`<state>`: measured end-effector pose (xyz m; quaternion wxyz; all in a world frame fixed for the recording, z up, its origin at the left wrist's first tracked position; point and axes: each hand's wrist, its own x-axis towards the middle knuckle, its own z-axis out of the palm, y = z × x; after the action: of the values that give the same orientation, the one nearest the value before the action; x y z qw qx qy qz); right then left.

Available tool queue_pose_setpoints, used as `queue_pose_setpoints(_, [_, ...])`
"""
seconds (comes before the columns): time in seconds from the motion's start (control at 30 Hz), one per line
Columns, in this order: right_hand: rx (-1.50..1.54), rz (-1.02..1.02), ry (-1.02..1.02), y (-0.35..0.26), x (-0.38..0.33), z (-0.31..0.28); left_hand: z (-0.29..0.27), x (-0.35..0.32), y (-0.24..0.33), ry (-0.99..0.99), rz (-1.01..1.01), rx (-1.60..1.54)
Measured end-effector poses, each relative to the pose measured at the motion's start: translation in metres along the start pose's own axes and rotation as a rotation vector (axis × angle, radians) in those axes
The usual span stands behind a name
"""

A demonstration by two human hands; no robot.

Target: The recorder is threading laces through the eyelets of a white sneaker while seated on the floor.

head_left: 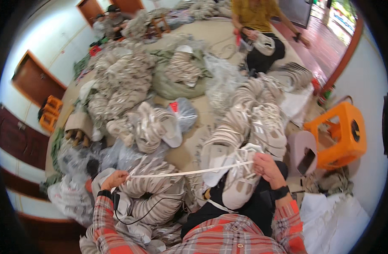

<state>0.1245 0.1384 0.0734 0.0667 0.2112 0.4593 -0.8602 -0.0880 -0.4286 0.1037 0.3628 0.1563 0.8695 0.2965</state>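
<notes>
Now, left hand [115, 179] pinching a white lace [189, 172] pulled taut, right hand [266, 167] closed on its other end at the shoe [238, 182] (on lap), shoe piles [126, 84] far left.

Head view, downward (close fisheye)

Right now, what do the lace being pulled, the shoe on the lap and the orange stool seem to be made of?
The lace looks like flat woven fabric, matte white: it runs as a thin taut band from the left hand to the right hand. The shoe seems a synthetic or mesh upper, pale and matte. The orange stool looks like moulded plastic with a slight sheen.
</notes>
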Motion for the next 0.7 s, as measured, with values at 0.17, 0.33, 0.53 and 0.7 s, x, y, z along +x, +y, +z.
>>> queue_pose_setpoints(0.17, [0.078, -0.024, -0.070, -0.002, 0.000, 0.001, -0.033, -0.084, -0.105, 0.229, -0.285, 0.445])
queue_pose_setpoints(0.33, [-0.394, 0.005, -0.110, -0.009, -0.026, 0.000, -0.005, -0.054, -0.121, 0.812, -0.433, 1.277])
queue_pose_setpoints(0.53, [-0.966, -0.517, -1.033, 0.063, -0.043, 0.147, -0.067, 0.018, -0.104, 1.028, -0.040, -0.083])
queue_pose_setpoints(0.7, [-0.924, -0.758, -0.597, 0.101, -0.034, 0.113, 0.059, 0.143, 0.106, 0.405, 0.555, -0.546])
